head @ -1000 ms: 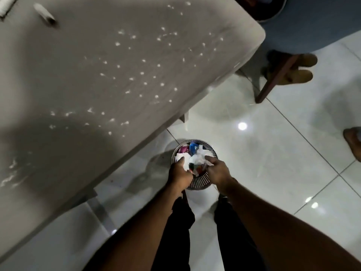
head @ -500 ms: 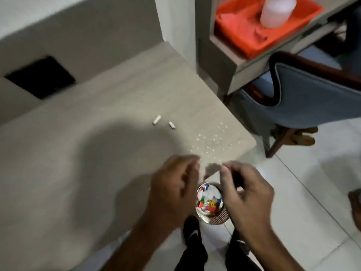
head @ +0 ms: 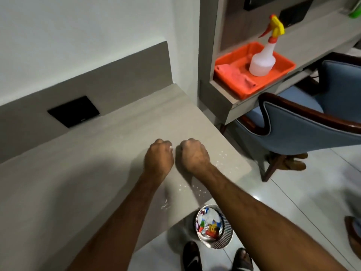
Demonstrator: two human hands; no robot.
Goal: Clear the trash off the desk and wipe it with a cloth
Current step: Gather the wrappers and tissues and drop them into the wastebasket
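Note:
My left hand (head: pixel 159 158) and my right hand (head: pixel 193 155) rest side by side as curled fists on the grey desk (head: pixel 88 169), near its right end. A small white paper roll (head: pixel 171 147) shows at my left fingertips, pinched there. My right fingers are curled down on the desk, and what lies under them is hidden. Small white crumbs (head: pixel 221 156) dot the desk to the right of my hands and nearer its front edge. A pink cloth (head: pixel 234 77) lies in an orange tray (head: pixel 273 81) on a shelf at the right.
A round wire bin (head: pixel 224 244) full of colourful trash stands on the tiled floor below the desk corner, by my feet (head: pixel 192 255). A spray bottle (head: pixel 261 62) stands in the tray. A blue chair (head: pixel 302 132) is right of the desk. A black wall plate (head: pixel 74 111) is behind.
My hands came up from the bin on the floor and moved forward onto the desk. They now close over the spot where two small white rolls lay.

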